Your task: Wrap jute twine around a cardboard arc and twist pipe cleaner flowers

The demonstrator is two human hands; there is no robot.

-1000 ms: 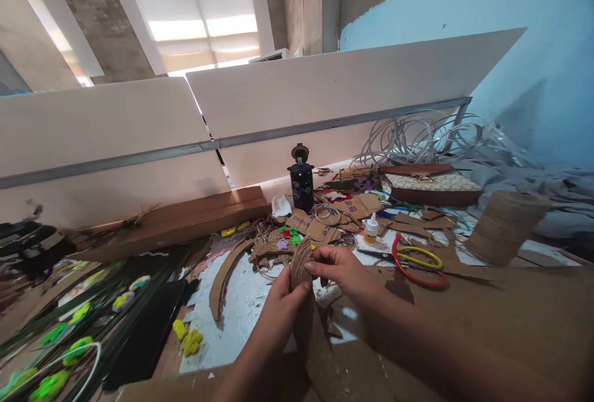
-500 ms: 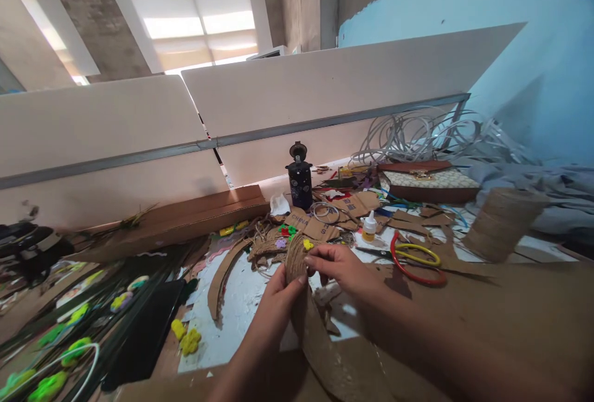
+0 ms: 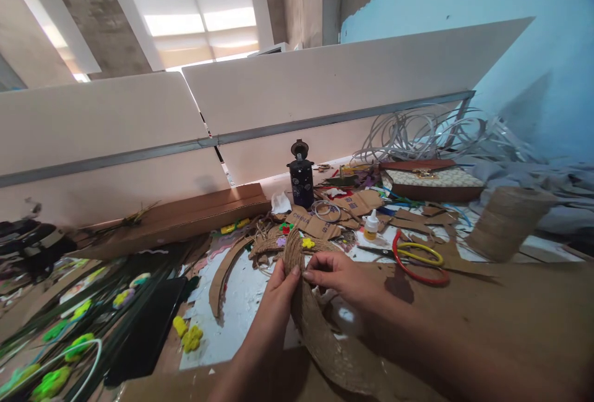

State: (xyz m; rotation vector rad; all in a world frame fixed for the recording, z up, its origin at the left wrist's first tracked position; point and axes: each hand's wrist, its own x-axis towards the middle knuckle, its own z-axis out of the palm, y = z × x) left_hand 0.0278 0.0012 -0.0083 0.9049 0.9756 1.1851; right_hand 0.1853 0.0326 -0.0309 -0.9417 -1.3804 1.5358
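A curved strip covered with rows of brown jute twine [image 3: 320,340] stands tilted up between my hands, its lower end curving toward me. My left hand [image 3: 277,294] is closed around its upper part, thumb on the front face. Against the strip's right edge, my right hand [image 3: 335,273] is closed in a pinch; any loose twine between its fingertips is too small to make out. Just behind lies another twine-covered piece [image 3: 269,246] with small flowers, including a yellow flower [image 3: 307,243]. A bare curved cardboard strip [image 3: 223,275] lies left of my hands.
Red-and-yellow-handled scissors [image 3: 420,261] and a small glue bottle [image 3: 370,226] lie to the right, before a large twine spool [image 3: 508,222]. A dark open-lidded bottle [image 3: 301,182] stands behind. Yellow flowers [image 3: 191,337] and a black flat panel [image 3: 146,331] are on the left.
My right fingers have moved slightly down and left along the strip's edge, uncovering more of the yellow flower behind. My left hand keeps its hold. The view has shifted slightly.
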